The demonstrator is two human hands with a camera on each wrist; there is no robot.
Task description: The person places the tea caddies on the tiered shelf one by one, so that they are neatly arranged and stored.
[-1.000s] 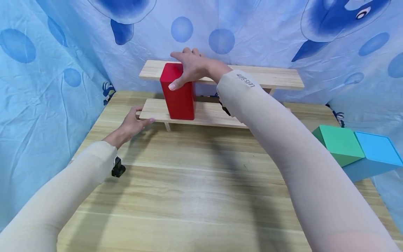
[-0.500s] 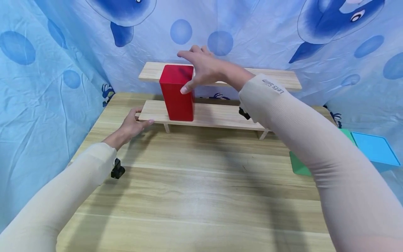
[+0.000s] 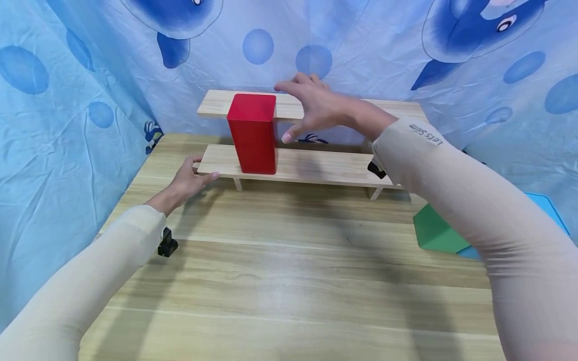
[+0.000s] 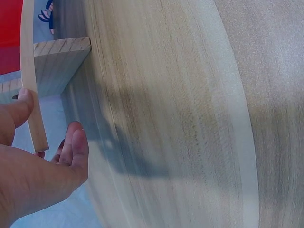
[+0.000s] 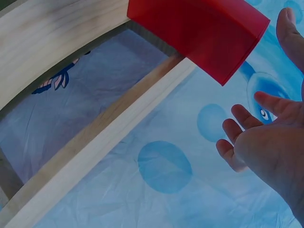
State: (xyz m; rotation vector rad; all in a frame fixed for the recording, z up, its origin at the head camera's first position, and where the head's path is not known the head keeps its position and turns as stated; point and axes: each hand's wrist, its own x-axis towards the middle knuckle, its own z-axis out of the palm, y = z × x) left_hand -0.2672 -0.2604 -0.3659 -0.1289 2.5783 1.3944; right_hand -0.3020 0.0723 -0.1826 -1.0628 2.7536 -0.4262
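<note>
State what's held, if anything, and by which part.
The left grip holds the lower shelf board by its left end; the right grip holds nothing.

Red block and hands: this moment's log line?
red block: upright on lower shelf | left hand: holds shelf's end | right hand: empty, apart from block

Green block (image 3: 436, 231) beside blue block (image 3: 547, 204), wooden table (image 3: 280, 281), spotted blue curtain (image 3: 289, 30)

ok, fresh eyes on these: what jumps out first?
The tall red block stands upright on the lower shelf, left of centre. Then the right hand hangs open just right of it, not touching, while the left hand holds the shelf's left end.
</note>
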